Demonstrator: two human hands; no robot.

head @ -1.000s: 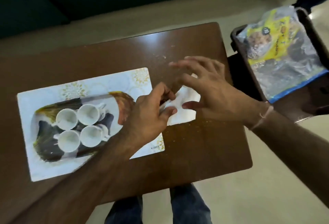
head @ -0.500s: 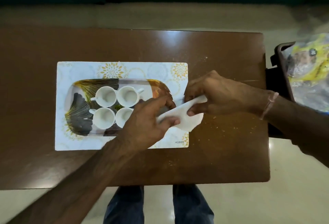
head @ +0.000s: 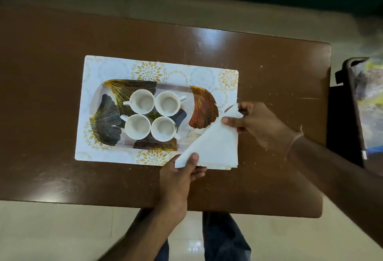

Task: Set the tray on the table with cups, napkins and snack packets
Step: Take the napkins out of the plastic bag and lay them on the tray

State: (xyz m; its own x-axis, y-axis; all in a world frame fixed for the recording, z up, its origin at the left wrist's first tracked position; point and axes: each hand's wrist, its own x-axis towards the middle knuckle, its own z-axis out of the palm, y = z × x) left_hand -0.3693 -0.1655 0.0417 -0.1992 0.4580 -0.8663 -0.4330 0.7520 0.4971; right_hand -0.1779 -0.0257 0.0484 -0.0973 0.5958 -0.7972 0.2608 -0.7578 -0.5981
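Two hands hold one white napkin (head: 215, 144) folded into a triangle, seen from the head camera looking straight down. The left hand (head: 180, 175) pinches the napkin's near-left corner, thumb on top and fingers curled under it, while the right hand (head: 255, 124) pinches the far tip between thumb and fingers; both grips are closed on the paper. Between those two pinches the napkin slopes across the right end of the tray (head: 203, 107), covering the tray's near-right corner and the near-right corner of the placemat (head: 103, 64) beneath it. To the left of both grips, on the tray (an oval one printed with dark and gold fan leaves), stand four white cups (head: 152, 114) in a two-by-two cluster, upright, empty as far as can be seen, touching or nearly so, handles pointing outward. Nothing lies between the cups and the napkin but bare tray. The placemat rests on a brown table (head: 269, 64) flecked with crumbs. Well to the right of the right wrist, past the table edge, a dark bin (head: 352, 99) holds blurred snack packets (head: 373, 103) in clear and yellow plastic. Jeans-clad legs (head: 223, 238) show below the table's near edge.
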